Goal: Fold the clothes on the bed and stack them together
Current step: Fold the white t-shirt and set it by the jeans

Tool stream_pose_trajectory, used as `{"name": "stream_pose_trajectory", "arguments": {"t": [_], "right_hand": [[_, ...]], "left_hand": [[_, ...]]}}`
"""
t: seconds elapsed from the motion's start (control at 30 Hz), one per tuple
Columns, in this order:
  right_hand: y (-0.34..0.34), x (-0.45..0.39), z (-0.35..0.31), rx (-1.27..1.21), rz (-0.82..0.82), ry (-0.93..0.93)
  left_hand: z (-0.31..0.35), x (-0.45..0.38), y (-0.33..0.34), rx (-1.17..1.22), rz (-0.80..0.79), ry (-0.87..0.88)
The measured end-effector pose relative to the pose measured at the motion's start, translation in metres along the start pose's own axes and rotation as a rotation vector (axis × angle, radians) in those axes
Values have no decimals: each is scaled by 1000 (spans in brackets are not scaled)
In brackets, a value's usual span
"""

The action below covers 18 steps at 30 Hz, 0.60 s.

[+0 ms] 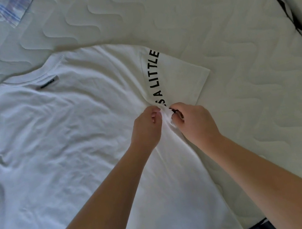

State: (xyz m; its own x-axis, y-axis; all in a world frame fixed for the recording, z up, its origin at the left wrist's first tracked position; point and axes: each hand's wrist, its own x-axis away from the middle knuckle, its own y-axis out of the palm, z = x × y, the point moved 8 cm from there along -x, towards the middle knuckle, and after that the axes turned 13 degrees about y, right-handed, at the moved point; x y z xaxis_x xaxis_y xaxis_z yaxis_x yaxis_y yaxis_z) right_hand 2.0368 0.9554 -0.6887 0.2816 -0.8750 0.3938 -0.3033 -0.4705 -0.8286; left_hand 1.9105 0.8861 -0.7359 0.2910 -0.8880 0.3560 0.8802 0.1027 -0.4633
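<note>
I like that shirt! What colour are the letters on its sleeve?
Black letters on the white shirt, seen in the head view.

arms: two bare forearms come in from the bottom edge, no sleeves anywhere in view, so whatever top is worn ends above the frame
wrists: nothing on them, no watch, no bracelet, no band
left hand (145,129): bare, no glove, no ring that I can spot; nails look short and unpainted, plain and natural
right hand (194,120): bare too, no glove; there's a small dark bit at the fingers, but can't tell if that belongs to the hand or not
markings: no tattoos or plasters showing on either forearm
shape: slim forearms, narrow wrists, smallish hands
</note>
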Motion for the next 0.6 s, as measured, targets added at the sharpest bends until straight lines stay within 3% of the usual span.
{"name": "stream_pose_trajectory", "arguments": {"t": [0.13, 0.33, 0.43, 0.5, 0.6], "right_hand": [[17, 5, 11, -279, -133, 161], [29, 2, 1, -8, -37, 83], [21, 0, 12, -142, 71, 183], [19, 3, 21, -249, 92, 257], [23, 9, 16, -222, 54, 239]], "left_hand": [[-6, 0, 3, 220, -6, -117], [-18, 8, -11, 224, 83, -132], [-14, 5, -31, 16, 184, -24], [0, -2, -43, -214, 227, 177], [11, -17, -34, -558, 34, 338]]}}
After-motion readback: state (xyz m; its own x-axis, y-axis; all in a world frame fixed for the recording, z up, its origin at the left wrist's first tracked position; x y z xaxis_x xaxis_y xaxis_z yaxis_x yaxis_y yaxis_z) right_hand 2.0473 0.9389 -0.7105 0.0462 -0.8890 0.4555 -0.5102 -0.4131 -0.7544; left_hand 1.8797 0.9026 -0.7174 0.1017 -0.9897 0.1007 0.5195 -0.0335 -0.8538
